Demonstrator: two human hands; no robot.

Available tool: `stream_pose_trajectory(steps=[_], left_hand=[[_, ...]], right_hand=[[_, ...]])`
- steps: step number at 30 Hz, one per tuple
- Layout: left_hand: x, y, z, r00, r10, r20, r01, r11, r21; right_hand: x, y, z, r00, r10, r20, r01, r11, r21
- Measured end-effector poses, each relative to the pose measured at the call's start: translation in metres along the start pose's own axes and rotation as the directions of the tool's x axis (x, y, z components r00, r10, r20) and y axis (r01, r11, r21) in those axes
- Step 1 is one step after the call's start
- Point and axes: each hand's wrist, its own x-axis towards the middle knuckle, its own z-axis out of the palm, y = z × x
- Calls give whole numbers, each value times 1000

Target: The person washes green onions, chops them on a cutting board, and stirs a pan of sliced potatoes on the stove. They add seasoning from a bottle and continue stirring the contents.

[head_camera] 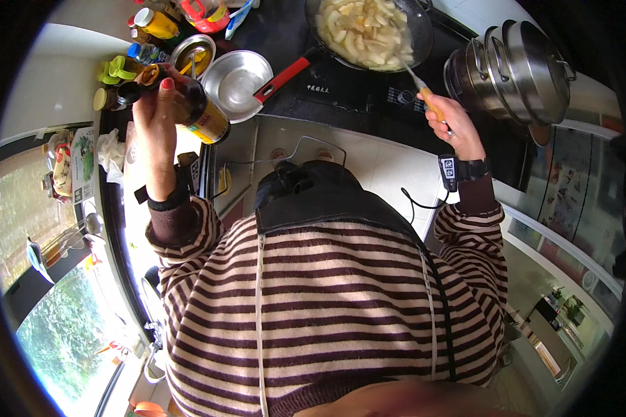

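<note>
My left hand [156,117] holds a dark sauce bottle [192,107] with a yellow label, tilted, its neck toward the upper left; its cap cannot be made out. By the wooden handle, my right hand [456,125] grips a metal cooking utensil [417,79] whose far end lies in the food. Pale sliced pieces [360,31] lie in liquid inside a dark wok [422,39] on the black stove. The wok's red and black handle [283,79] points toward the left, over the rim of an empty steel bowl [237,83]. A smaller steel bowl [176,52] holds dark yellow liquid and a yellow utensil.
Stacked steel steamer pots [521,73] stand right of the wok. Seasoning bottles and jars [159,23] crowd the back left, with a red-lidded container [206,18] beside them. Below the stove edge, a black cable [313,138] loops in front of me. Windows are at the left.
</note>
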Motion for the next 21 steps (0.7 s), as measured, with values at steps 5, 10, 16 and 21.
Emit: stream_pose_trajectory(steps=[5,10,16,21], left_hand=[[2,9,8,997,-1,71,2,1000,-16],[2,15,17,993,-18,112,23,999,-42],[0,19,26,984,-47,174,60,996,-69],[0,24,33,980,-63,190,70,997,-33]], right_hand=[[10,7,14,974,-14,225,-35,977,212],[12,3,13,955,-23,295,-96,919,383],[3,-18,-1,984,-66,163,25,969,244],[11,-41,-9,992,-123,-20,122,991,-48]])
